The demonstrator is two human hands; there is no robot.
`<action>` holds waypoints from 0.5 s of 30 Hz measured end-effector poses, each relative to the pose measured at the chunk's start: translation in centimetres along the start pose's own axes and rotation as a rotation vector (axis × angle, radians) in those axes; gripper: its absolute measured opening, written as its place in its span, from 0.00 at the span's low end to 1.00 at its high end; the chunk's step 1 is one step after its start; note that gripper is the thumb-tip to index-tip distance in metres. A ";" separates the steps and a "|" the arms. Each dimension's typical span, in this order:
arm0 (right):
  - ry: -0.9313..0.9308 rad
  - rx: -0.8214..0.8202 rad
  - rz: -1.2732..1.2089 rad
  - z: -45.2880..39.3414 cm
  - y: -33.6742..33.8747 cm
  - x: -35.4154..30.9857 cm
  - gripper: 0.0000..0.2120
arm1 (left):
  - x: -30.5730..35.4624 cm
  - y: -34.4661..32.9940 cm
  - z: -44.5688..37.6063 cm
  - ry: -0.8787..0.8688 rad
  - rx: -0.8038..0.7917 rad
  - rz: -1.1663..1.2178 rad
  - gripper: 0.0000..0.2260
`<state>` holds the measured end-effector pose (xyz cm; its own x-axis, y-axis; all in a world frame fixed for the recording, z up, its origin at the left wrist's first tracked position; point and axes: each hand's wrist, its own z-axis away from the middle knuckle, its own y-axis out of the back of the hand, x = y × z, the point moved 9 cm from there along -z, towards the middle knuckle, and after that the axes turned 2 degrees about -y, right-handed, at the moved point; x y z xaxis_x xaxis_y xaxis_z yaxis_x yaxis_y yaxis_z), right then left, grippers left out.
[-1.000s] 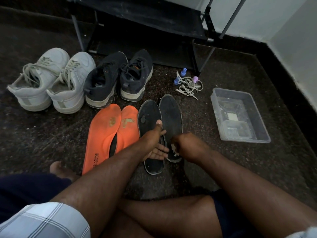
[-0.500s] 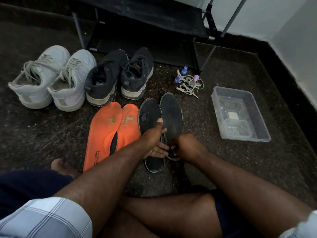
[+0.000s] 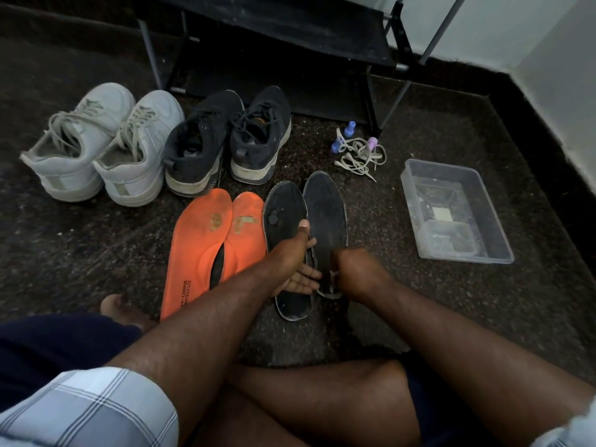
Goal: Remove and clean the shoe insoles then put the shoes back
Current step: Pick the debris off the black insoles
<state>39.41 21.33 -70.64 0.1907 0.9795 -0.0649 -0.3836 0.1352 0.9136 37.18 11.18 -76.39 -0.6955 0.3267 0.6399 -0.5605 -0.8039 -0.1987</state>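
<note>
Lying side by side at the centre of the frame are two black insoles, a left black insole [image 3: 283,217] and a right black insole [image 3: 325,208], flat on the dark speckled floor [image 3: 96,246]. A person's left hand [image 3: 292,262] is resting on the left black insole, thumb stretched forward on top of it and fingers spread loosely toward the right one, so it is lying open rather than gripping. The right hand [image 3: 353,272] is curling over the heel end of the right black insole, fingers appearing to pinch its edge. Just left of these, two orange insoles [image 3: 213,240] are lying together. Above them, a pair of dark shoes [image 3: 229,140] is standing, with a pair of white sneakers [image 3: 100,146] at the upper left. Loose white laces [image 3: 361,156] are lying tangled at centre right, near a clear plastic tub [image 3: 493,240]. A black shoe rack [image 3: 290,43] is standing along the top.
</note>
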 end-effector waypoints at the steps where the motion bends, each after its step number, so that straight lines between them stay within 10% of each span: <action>1: 0.027 -0.038 0.014 0.3 -0.5 -0.5 0.08 | 0.0 -0.1 0.0 0.003 -0.004 0.002 0.36; 15: 0.046 -0.020 -0.049 0.4 -0.3 -0.6 0.08 | 0.1 0.0 -0.1 -0.002 0.004 -0.005 0.36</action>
<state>39.75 20.60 -70.71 0.1683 0.9774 -0.1277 -0.3931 0.1854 0.9006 37.12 11.24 -76.40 -0.6920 0.3300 0.6420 -0.5621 -0.8043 -0.1924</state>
